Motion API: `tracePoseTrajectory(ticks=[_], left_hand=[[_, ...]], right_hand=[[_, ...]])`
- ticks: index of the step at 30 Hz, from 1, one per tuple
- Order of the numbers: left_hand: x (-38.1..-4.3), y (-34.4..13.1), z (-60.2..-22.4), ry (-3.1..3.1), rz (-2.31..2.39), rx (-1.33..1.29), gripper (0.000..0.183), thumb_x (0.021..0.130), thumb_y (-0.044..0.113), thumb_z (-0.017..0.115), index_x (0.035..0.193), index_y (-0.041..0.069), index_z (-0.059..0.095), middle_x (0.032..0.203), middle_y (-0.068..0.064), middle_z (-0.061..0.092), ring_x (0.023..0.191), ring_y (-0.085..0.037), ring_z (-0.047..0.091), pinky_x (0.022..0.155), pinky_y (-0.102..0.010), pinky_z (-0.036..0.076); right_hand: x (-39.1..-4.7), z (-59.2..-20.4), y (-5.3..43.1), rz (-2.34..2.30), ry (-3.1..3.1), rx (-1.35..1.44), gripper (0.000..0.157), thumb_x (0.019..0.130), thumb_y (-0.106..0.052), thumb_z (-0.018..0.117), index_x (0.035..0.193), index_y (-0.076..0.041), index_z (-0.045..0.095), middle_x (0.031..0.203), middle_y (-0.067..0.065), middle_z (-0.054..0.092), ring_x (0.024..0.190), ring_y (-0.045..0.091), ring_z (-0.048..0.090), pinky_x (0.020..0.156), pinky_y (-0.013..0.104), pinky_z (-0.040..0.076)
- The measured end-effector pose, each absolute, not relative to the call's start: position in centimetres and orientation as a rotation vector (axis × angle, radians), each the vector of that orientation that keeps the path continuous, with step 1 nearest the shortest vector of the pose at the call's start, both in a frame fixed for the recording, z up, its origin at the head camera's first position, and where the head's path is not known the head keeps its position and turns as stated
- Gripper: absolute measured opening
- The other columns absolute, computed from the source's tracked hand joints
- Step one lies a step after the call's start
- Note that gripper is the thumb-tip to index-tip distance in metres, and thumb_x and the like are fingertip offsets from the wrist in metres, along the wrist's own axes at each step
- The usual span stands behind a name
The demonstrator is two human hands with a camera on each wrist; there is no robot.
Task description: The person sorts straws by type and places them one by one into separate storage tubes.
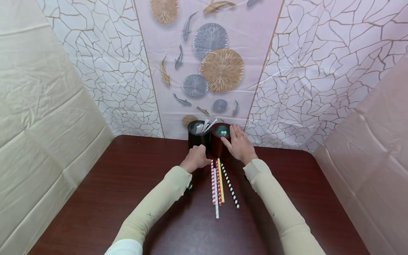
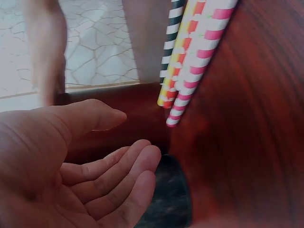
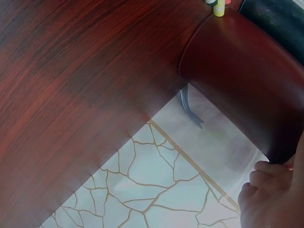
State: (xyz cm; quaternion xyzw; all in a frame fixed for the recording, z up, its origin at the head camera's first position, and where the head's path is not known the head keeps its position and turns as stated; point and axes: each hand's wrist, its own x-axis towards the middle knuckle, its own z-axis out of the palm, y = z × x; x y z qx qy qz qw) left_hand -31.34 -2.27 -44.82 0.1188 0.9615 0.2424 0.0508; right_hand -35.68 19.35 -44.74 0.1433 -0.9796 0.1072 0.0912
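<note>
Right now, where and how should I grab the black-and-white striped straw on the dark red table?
Probably pinch the slim black-and-white striped straw across its near end, coming from the right: that end splays clear of the yellow straw, with bare table beside it, while its far end crowds that straw.

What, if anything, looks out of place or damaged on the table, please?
The black-and-white straw looks slightly askew: its near end slants away from the other four straws, which lie bunched together. I see nothing spilled or damaged.
</note>
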Motion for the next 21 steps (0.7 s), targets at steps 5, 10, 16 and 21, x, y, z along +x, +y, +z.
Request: tracePoseTrajectory(ticks=[5,10,16,21], left_hand=[[-31.6,-1.9,-45.9,2.894,0.763,0.317,0.028,0.095,0.028,0.08,0.098,0.003,0.068,0.079,-0.01,0.063,0.071,-0.022,0.062,0.065,-0.033,0.05],[-32.4,-1.4,-46.9,2.872,0.768,0.291,0.027,0.095,0.028,0.08,0.094,0.004,0.067,0.08,-0.011,0.065,0.075,-0.024,0.064,0.068,-0.035,0.053],[-35.0,-1.1,-49.5,2.868,0.744,0.296,0.028,0.092,0.033,0.081,0.09,0.008,0.068,0.082,-0.008,0.068,0.079,-0.025,0.065,0.071,-0.042,0.056],[-36.1,-0.8,-50.7,2.854,0.747,0.24,0.029,0.09,0.035,0.083,0.091,0.01,0.069,0.083,-0.005,0.068,0.078,-0.022,0.064,0.071,-0.038,0.055]], right_hand=[[-35.6,-44.6,19.3,0.323,-2.912,0.43,0.085,0.112,-0.057,0.034,0.166,0.005,0.018,0.174,0.026,0.02,0.164,0.041,0.018,0.133,0.055,0.021],[-35.5,-44.5,19.3,0.326,-2.91,0.428,0.085,0.112,-0.058,0.033,0.166,0.005,0.018,0.174,0.026,0.021,0.164,0.041,0.018,0.133,0.054,0.021],[-35.5,-44.6,19.3,0.321,-2.902,0.425,0.085,0.112,-0.058,0.034,0.166,0.005,0.019,0.174,0.026,0.022,0.164,0.041,0.018,0.133,0.055,0.022],[-35.6,-44.9,19.3,0.316,-2.904,0.425,0.084,0.112,-0.057,0.034,0.166,0.006,0.018,0.174,0.027,0.021,0.164,0.041,0.018,0.133,0.055,0.022]])
